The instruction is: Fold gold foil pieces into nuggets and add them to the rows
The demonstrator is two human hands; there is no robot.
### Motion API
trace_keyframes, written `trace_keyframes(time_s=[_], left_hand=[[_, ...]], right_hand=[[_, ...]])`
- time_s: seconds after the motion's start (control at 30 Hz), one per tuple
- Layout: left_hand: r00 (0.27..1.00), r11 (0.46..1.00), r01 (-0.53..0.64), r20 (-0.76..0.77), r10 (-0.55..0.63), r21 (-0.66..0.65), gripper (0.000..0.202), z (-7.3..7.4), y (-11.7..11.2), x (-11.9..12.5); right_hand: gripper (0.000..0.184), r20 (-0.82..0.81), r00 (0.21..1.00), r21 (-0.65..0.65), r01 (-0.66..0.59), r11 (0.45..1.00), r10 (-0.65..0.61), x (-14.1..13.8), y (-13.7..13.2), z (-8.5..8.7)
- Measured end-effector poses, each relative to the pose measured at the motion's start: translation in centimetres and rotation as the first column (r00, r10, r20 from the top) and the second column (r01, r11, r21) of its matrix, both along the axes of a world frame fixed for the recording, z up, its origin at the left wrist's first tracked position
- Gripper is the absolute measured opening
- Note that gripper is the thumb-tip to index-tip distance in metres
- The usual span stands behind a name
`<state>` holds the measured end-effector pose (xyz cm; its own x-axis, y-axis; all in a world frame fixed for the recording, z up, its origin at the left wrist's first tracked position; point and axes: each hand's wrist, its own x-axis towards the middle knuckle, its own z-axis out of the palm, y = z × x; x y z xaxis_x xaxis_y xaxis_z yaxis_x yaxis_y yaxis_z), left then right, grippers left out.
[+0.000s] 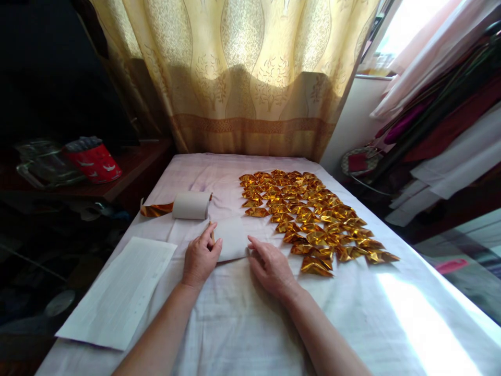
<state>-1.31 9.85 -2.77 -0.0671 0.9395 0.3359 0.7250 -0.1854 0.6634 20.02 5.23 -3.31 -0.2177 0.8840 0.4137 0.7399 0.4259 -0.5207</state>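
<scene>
A folded square of paper point(231, 237), white side up with a gold edge showing, lies flat on the white cloth-covered table point(242, 324). My left hand point(200, 257) presses its left edge, fingers curled down onto it. My right hand point(270, 263) rests flat at its right corner, fingers stretched out and touching the paper. To the right lie several rows of folded gold foil pieces point(313, 219). Behind the paper sits a roll of gold-backed paper point(191, 204), with a gold strip point(155, 210) trailing to its left.
A long white sheet point(117, 292) lies at the table's left front edge. A patterned curtain point(242, 73) hangs behind. A dark side shelf holds a red cup point(94, 159) and glassware point(43, 164). Hanging clothes point(438, 104) crowd the right side.
</scene>
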Motion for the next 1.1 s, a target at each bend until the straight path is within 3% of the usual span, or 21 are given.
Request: trace_keyframes(time_s=[0.3, 0.53, 0.7, 0.8, 0.87, 0.97, 1.1], left_hand=[[0.999, 0.999, 0.020, -0.046, -0.022, -0.046, 0.019, 0.5, -0.1, 0.2], [0.998, 0.985, 0.055, -0.011, -0.057, -0.161, 0.023, 0.8, 0.2, -0.1], [0.997, 0.973, 0.071, -0.011, -0.075, -0.218, 0.024, 1.0, 0.2, -0.2], [0.997, 0.971, 0.062, -0.025, -0.070, -0.230, 0.027, 1.3, 0.2, -0.7], [0.998, 0.973, 0.040, -0.033, -0.049, -0.229, 0.037, 1.7, 0.3, -1.4], [0.999, 0.977, 0.028, -0.033, -0.036, -0.211, 0.049, 2.4, 0.5, -2.2], [0.988, 0.971, 0.148, -0.013, -0.153, -0.190, 0.047, 2.9, 0.6, -2.3]], right_hand=[[0.049, 0.157, 0.988, 0.018, 0.006, 1.000, -0.008, -0.9, -0.1, 0.6], [0.044, 0.215, 0.975, -0.030, -0.055, 0.998, 0.060, -1.5, 0.0, 1.2], [0.022, 0.236, 0.969, 0.022, -0.083, 0.996, 0.076, -1.4, 0.2, 1.4], [0.018, 0.225, 0.970, 0.045, -0.108, 0.993, 0.095, -1.2, 0.2, 1.9], [0.018, 0.246, 0.960, -0.007, -0.140, 0.990, 0.137, -1.0, 0.2, 2.6], [0.017, 0.334, 0.910, -0.218, -0.178, 0.960, 0.244, -0.7, 0.0, 4.5], [0.024, 0.401, 0.863, -0.420, -0.125, 0.899, 0.308, -0.4, -0.9, 7.4]])
